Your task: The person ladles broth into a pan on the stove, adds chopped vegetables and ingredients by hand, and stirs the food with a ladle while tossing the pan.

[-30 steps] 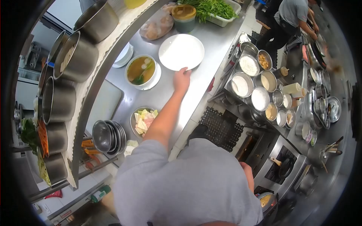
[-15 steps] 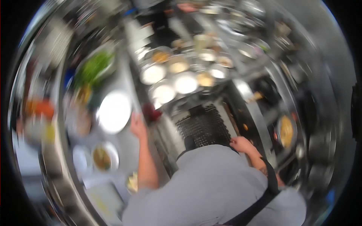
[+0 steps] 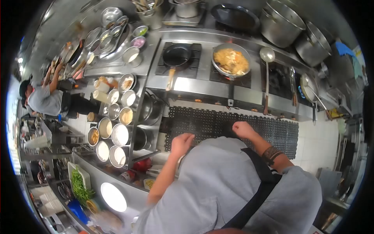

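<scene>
My left hand (image 3: 182,144) is in front of my body with its fingers curled together, and nothing shows in it. Held over the black floor mat (image 3: 272,132), my right hand (image 3: 242,129) is closed like a fist, also with nothing visible in it. Neither hand touches the stove (image 3: 194,86) ahead. On its burners sit a pan of orange-yellow food (image 3: 231,61) with its handle towards me and a dark frying pan (image 3: 177,54) with a wooden handle. A long ladle (image 3: 267,56) lies to the right of the food pan, beside tongs (image 3: 293,85).
Several containers of ingredients (image 3: 120,134) stand in a rack to my left. A white plate (image 3: 113,197) and a tray of greens (image 3: 79,181) are on the counter at lower left. Large pots (image 3: 282,23) stand at the back right. A co-worker (image 3: 44,99) works at far left.
My view has swung right, from the counter and ingredient rack to the stove, and is sharper. My left hand has come away from beside the white plate.
</scene>
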A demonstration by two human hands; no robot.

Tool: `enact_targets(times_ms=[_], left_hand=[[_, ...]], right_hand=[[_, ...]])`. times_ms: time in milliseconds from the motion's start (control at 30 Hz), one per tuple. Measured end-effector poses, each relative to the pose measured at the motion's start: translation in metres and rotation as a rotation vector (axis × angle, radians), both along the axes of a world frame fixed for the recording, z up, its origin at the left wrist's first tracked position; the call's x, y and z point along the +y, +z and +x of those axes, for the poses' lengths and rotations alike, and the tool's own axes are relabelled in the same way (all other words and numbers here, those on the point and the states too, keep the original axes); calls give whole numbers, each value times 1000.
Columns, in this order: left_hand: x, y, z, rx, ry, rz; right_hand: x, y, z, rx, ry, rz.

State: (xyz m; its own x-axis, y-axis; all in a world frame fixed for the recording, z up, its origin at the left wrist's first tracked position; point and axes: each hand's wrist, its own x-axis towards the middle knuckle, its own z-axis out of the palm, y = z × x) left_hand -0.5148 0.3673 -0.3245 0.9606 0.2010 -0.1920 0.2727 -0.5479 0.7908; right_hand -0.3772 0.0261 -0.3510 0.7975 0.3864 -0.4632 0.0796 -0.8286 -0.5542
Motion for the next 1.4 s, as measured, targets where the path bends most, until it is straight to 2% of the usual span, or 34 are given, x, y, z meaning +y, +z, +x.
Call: enact_targets(times_ms=[33,67,100,167,200,267,333,400,433,500,567,600,667,700,767,833,900,967,1033,1067,1100,1167,1267,1367,1400], left_hand=[[-8,1,12,89,-70,33],[-17,-1,25,57,-117,75],[-30,3,38,66,-126,82],[-53,11,63,167,-152,85],[-68,8,74,110,-145,78],[-95,2,103,127,-136,13],[-122,-12,131,152,-111,-59],[-152,-31,171,217,198,-604],[-168,-28,194,217,206,-602],[-192,-19,237,327,245,-759],[-196,-25,270,409,214,-717],[-198,-29,276,486,169,-668],[-206,-39,260,444,172,-657],[-211,-31,253,396,161,-636],[-217,-18,242,375,221,-621],[-215,-17,247,386,256,-579],[-211,-29,269,316,189,-565],[-212,-41,267,296,229,-654],[-209,-41,224,332,211,-663],[-208,-19,206,342,205,-576],[-201,-17,195,405,208,-612],[-197,-9,203,361,181,-603],[-192,-30,251,374,86,-572],[-186,-45,211,283,125,-679],[-183,-18,188,346,158,-651]], right_hand=[[-22,-9,3,-90,-112,43],[-45,-32,10,-188,-205,94],[-64,-37,18,-180,-215,99],[-95,-47,36,-496,-509,166],[-109,-50,45,-490,-520,174],[-137,-55,67,-766,-574,71],[-149,-51,83,-669,-644,15],[-160,-56,101,-575,-697,-39],[-164,-68,109,-540,-744,-9],[-173,-91,123,-497,-783,18],[-181,-97,143,-236,-833,216],[-183,-95,149,-231,-829,208],[-185,-84,157,269,-945,526],[-185,-75,156,269,-949,526],[-188,-50,146,382,-984,715],[-180,-22,131,367,-1040,698],[-182,-14,104,374,-1089,667],[-182,-10,84,293,-1070,638],[-181,0,59,244,-1071,587],[-179,7,51,202,-1063,537],[-176,12,40,190,-1074,530],[-169,21,21,175,-1074,541],[-153,26,8,139,-1074,581],[-132,39,-4,128,-1081,583],[-127,43,-7,114,-1084,590]])
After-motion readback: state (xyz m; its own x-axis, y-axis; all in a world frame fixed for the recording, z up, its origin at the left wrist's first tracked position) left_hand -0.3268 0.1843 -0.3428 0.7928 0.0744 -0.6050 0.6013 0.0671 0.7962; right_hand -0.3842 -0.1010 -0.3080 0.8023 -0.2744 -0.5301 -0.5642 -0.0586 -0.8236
